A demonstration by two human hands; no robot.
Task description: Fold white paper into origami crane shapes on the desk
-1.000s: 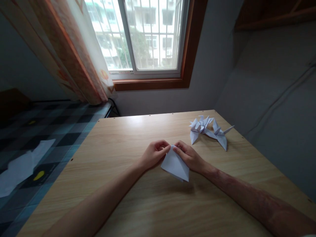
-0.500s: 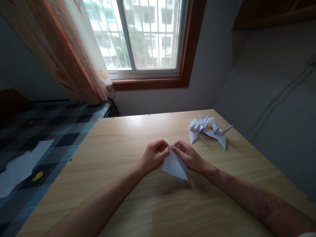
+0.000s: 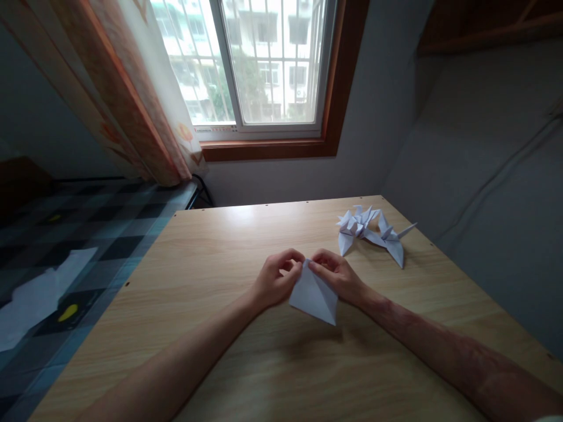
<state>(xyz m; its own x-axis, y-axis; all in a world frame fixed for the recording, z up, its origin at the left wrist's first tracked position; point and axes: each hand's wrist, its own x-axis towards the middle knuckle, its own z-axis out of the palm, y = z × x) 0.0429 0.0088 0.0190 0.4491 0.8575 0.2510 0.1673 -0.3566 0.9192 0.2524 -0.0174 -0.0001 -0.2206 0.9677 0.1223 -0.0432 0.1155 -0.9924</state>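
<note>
A folded white paper piece [image 3: 314, 298] hangs over the pale wood-grain table [image 3: 211, 246], its narrow top pinched between the thumb and curled fingers of both the left hand [image 3: 277, 278] and right hand [image 3: 339, 275]; pointed white origami figures [image 3: 358, 227] lie beyond.

Bare L hand [image 3: 275, 280] & R hand [image 3: 341, 276], bare L forearm [image 3: 189, 346] & R forearm [image 3: 431, 333], 1 pale sleeve edge [image 3: 548, 418], R side, mostly cropped.
</note>
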